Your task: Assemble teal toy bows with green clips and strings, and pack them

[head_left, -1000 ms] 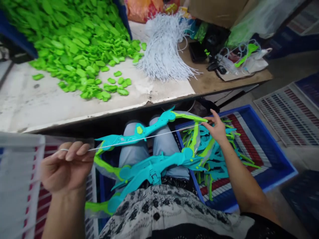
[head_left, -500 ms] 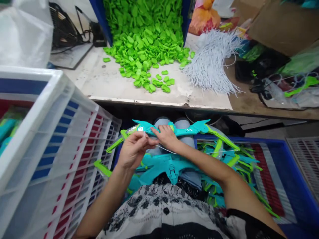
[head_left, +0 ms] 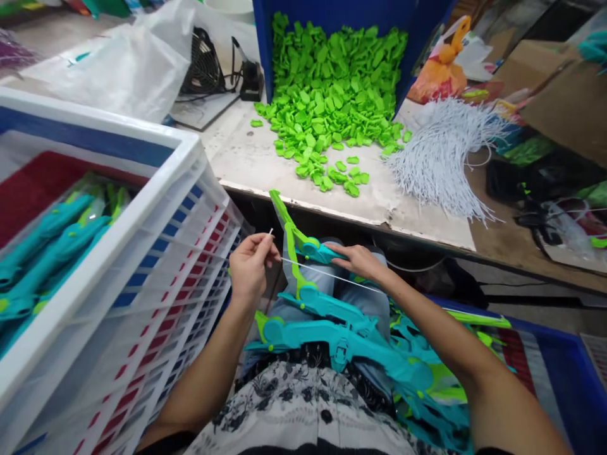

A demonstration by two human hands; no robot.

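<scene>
Left hand (head_left: 249, 265) raised, pinching string (head_left: 332, 275); right hand (head_left: 359, 261) angled inward, clasping teal-green bow (head_left: 318, 253).

One stretched string (head_left: 332, 274), one fan (head_left: 203, 66), one orange bag (head_left: 441, 74), green pieces (head_left: 332, 95) (uncountable)

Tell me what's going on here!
A person's left hand pinches a thin white cord, and the right hand holds a turquoise-and-lime plastic frame. More turquoise plastic pieces lie across the lap. On the pale table, small flat lime-green plastic pieces spill from a blue box, beside a bundle of thin white strands.
</scene>
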